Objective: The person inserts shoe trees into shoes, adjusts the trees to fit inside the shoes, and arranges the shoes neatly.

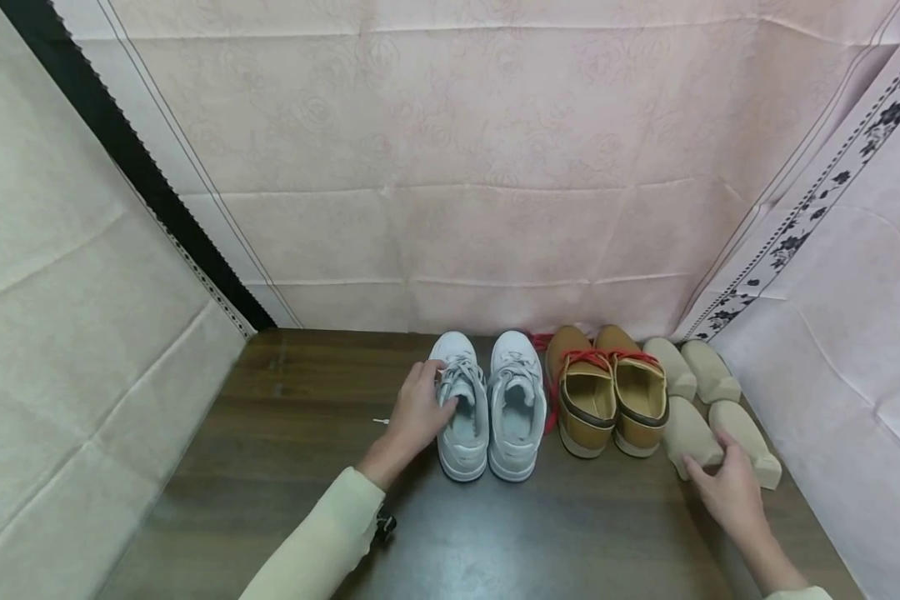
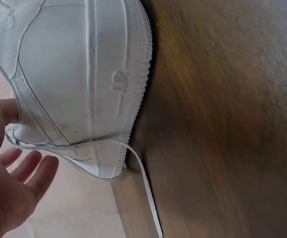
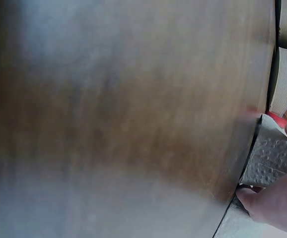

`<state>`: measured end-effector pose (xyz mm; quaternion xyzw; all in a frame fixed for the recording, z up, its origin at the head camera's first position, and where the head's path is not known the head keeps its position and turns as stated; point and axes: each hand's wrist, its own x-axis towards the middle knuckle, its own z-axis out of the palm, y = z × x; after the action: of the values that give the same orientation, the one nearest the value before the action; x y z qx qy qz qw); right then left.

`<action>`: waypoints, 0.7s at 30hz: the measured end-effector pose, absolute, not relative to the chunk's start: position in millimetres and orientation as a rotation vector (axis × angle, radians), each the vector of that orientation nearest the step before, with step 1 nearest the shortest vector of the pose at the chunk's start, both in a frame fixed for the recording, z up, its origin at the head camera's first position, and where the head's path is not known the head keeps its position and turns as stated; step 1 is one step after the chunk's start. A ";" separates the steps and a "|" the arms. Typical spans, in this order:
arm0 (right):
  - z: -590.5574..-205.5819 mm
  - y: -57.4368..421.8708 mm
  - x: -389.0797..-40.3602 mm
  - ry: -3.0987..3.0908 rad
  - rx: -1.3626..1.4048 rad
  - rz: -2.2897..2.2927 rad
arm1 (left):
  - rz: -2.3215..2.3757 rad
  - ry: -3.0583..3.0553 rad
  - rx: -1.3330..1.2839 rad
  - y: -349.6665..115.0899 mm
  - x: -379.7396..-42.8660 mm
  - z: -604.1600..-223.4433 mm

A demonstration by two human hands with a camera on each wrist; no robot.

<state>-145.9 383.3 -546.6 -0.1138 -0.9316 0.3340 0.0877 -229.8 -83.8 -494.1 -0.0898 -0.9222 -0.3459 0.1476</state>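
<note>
A pair of white lace-up sneakers stands side by side on the wooden surface, toes toward the back. My left hand is at the left white sneaker, its thumb at the shoe's opening and its fingers curled near the laces. In the left wrist view a loose white shoelace hangs down past the sole. At the right, my right hand grips the heel end of a beige moulded-pulp shoe insert, a finger and thumb on either side of its dimpled end. Another beige insert lies just beside it.
Tan shoes with red laces stand between the sneakers and the inserts. Two more beige inserts lie farther back. Pale cloth walls enclose the brown wooden surface at the back and both sides.
</note>
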 end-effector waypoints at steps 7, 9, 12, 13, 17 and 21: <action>-549.3 382.3 -146.7 -2.775 -0.332 0.978 | -1.018 -2.607 -0.292 -88.1 -230.6 -493.3; -549.4 382.1 -146.3 -2.782 -0.339 0.970 | -1.020 -2.612 -0.305 -88.7 -230.3 -492.7; -548.3 381.9 -145.1 -2.788 -0.361 0.969 | -1.031 -2.646 -0.304 -88.8 -229.4 -492.6; -548.0 382.0 -144.6 -2.792 -0.366 0.967 | -1.036 -2.660 -0.299 -88.8 -229.0 -492.7; -548.8 383.9 -143.5 -2.806 -0.369 0.953 | -1.066 -2.704 -0.286 -88.9 -228.9 -493.2; -550.1 385.7 -143.6 -2.820 -0.368 0.946 | -1.114 -2.736 -0.279 -89.6 -229.0 -492.4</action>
<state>-143.6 385.7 -550.1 -0.1225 -0.9385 0.3146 0.0721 -229.0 -89.6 -492.4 -0.0936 -0.9186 -0.3740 0.0873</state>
